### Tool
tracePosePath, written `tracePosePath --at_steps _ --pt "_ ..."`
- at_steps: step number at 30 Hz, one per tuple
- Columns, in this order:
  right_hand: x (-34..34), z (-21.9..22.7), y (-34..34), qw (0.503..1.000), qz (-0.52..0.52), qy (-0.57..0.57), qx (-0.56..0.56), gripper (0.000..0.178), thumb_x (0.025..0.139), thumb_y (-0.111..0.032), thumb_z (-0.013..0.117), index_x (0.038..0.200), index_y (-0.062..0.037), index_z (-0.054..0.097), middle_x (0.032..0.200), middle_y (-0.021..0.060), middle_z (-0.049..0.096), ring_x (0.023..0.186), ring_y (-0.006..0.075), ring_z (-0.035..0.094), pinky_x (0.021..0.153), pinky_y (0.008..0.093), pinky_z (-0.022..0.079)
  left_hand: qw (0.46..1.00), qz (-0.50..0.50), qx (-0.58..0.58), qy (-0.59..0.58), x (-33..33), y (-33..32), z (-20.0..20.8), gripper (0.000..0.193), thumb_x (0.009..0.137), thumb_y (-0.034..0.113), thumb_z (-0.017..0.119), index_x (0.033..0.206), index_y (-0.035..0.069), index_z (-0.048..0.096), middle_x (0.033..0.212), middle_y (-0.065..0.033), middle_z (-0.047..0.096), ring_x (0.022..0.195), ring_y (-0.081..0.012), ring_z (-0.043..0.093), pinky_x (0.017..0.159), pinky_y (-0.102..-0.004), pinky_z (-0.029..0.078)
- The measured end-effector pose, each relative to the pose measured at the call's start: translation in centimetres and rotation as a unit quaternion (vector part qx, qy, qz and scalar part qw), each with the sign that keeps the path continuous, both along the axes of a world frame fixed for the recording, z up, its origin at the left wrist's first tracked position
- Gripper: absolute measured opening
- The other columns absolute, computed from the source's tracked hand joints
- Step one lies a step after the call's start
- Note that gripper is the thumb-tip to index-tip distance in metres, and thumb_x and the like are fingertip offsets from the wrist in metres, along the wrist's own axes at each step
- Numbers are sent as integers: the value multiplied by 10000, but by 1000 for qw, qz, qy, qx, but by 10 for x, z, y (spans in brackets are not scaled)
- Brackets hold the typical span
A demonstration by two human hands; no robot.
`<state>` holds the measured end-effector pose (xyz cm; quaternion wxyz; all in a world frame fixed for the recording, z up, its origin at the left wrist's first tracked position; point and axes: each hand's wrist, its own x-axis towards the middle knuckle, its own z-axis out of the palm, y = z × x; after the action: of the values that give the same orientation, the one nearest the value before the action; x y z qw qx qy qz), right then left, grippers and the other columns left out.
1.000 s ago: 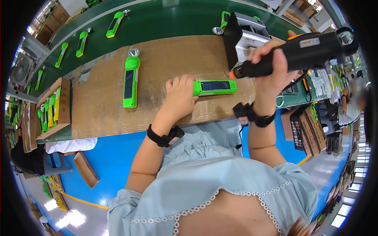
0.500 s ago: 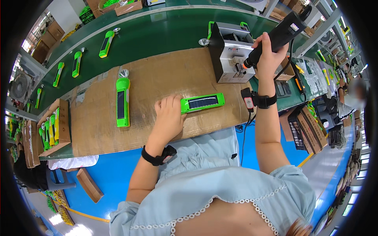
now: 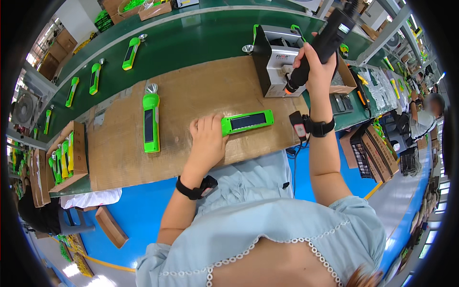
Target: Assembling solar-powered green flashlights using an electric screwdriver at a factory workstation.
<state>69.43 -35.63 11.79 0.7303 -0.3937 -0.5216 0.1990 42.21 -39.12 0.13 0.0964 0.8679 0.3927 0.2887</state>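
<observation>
My left hand (image 3: 209,138) is closed over the head end of a green flashlight (image 3: 247,121), which lies on the cardboard with its dark solar panel facing up. Wrapped around a black electric screwdriver (image 3: 333,34), my right hand (image 3: 317,71) keeps the tool tilted, its orange-tipped bit pointing down and left. That tip is just in front of the grey screw feeder box (image 3: 282,62); whether it touches the box I cannot tell. Another green flashlight (image 3: 151,123) lies to the left of my left hand, with its silver reflector (image 3: 151,89) exposed at the far end.
Brown cardboard (image 3: 114,158) covers the near part of the green bench (image 3: 191,40). Several green flashlights (image 3: 94,79) lie along the far left. A carton (image 3: 81,148) of flashlights stands at the left edge. Right of the feeder are a small carton (image 3: 343,79) and an orange-black tool (image 3: 362,93).
My right hand has brought the screwdriver slightly left and toward me, its tip moving down from the feeder's front. My left hand stays on the flashlight.
</observation>
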Motion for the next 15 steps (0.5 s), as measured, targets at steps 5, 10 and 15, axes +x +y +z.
tracePosePath --at_steps 5,10,15 --pt "-45 -13 -32 996 65 32 56 468 857 -57 573 1260 6 342 700 126 537 560 214 556 553 347 483 1000 16 8 6 2 -7 -4 516 728 109 677 1182 16 450 1169 -157 499 1126 -313 453 1004 -497 267" --pt "-88 -21 -42 987 151 19 44 426 878 -70 560 1232 -9 331 757 126 550 600 206 569 584 354 500 999 26 25 17 0 -9 -8 522 721 92 665 1189 26 444 1164 -140 495 1121 -299 458 1010 -509 259" --pt "-112 -30 -34 984 175 12 21 440 894 -60 536 1264 -54 297 779 121 553 625 201 575 598 350 504 999 28 21 15 0 -10 -8 508 727 91 655 1187 30 447 1162 -133 492 1114 -297 462 1009 -511 255"
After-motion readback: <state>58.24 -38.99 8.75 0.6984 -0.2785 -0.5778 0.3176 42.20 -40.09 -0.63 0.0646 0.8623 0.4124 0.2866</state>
